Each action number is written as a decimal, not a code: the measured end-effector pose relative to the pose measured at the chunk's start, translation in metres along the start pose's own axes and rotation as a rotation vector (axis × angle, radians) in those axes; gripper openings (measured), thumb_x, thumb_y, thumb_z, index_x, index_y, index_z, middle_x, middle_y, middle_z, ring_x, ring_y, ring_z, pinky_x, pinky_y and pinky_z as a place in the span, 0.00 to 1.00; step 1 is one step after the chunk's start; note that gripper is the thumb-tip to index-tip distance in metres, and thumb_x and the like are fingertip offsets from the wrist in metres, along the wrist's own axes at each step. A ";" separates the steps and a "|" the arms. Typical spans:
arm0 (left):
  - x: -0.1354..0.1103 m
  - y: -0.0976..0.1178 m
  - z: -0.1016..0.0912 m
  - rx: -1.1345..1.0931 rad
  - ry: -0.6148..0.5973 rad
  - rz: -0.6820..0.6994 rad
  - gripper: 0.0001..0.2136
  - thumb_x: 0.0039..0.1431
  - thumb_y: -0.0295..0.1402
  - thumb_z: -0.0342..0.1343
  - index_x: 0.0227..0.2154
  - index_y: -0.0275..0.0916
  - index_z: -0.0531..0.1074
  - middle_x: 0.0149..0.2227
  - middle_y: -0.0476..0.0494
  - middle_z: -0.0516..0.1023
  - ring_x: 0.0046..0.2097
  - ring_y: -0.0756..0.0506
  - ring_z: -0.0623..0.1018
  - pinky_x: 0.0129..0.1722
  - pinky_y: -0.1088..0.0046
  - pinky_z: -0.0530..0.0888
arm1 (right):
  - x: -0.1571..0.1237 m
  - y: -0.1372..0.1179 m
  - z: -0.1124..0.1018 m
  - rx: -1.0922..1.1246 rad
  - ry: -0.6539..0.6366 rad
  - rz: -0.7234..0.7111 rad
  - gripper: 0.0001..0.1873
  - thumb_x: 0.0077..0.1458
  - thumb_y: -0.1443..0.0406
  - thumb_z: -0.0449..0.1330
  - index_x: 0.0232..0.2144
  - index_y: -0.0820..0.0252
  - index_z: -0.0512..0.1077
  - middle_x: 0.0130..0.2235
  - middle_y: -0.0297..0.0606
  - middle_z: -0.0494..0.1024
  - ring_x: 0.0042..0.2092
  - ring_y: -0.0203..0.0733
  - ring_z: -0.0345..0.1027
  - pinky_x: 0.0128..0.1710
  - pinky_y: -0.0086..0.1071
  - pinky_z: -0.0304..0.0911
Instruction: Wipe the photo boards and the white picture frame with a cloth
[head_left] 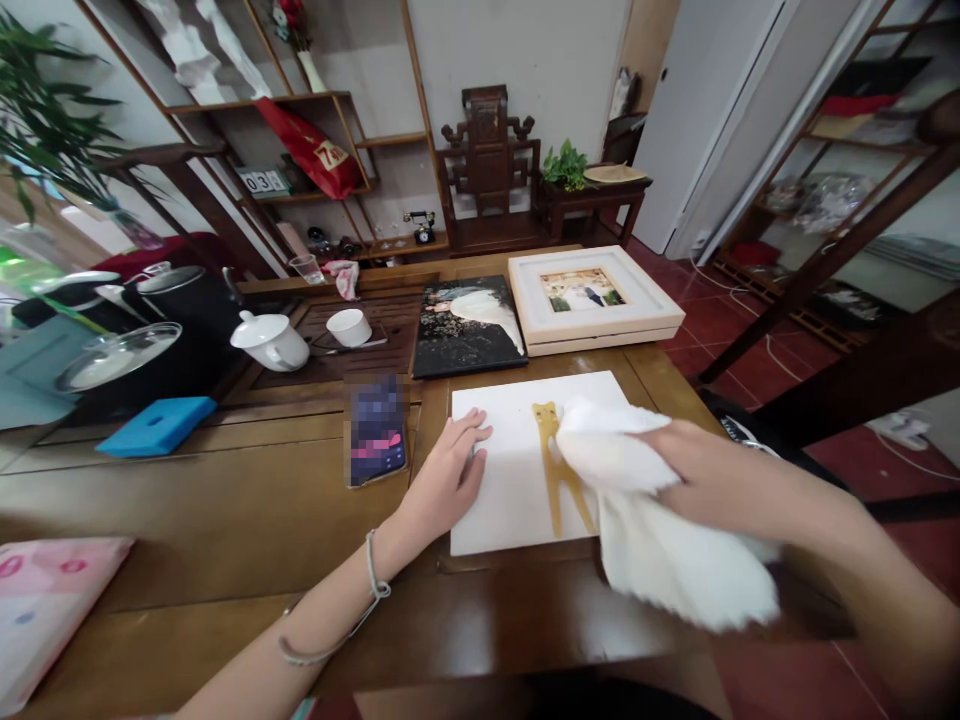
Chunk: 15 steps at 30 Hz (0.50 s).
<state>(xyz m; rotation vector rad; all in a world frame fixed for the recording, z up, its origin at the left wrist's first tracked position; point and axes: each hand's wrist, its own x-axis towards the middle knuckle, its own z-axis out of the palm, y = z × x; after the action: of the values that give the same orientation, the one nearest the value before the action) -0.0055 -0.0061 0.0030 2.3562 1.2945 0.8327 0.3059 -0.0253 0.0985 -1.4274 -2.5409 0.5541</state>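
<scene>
My left hand [455, 470], with a bangle at the wrist, lies flat on the left edge of a white rectangular board [499, 500]. Its fingers are stretched out and it grips nothing. A yellow long-legged animal figure [553, 465] is on the middle of the board. Bunched in my right hand [697, 465] is a white cloth [675, 555], pressed at the right side of the figure and partly covering it. The loose end of the cloth drapes over the board's lower right edge. My right fingertips are hidden in the folds.
Behind the board lie a black photo panel [469, 330] and a pale box frame [600, 325]. A phone [376, 440] sits left of my left hand. Farther left are a white lidded teapot [271, 342], a white cup [349, 327], a blue block [157, 425] and a pink package [52, 610].
</scene>
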 end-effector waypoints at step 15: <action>-0.001 -0.001 0.001 -0.024 0.004 -0.006 0.13 0.67 0.27 0.46 0.50 0.38 0.69 0.60 0.31 0.71 0.66 0.37 0.65 0.67 0.41 0.57 | 0.027 -0.068 0.066 -0.263 -0.097 -0.289 0.39 0.43 0.72 0.60 0.60 0.79 0.64 0.64 0.65 0.62 0.68 0.72 0.45 0.64 0.64 0.45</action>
<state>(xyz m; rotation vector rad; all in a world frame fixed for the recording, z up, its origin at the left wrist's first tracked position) -0.0058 -0.0063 0.0019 2.3325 1.2855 0.8474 0.2163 -0.0496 0.0647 -1.0924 -2.9160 0.2543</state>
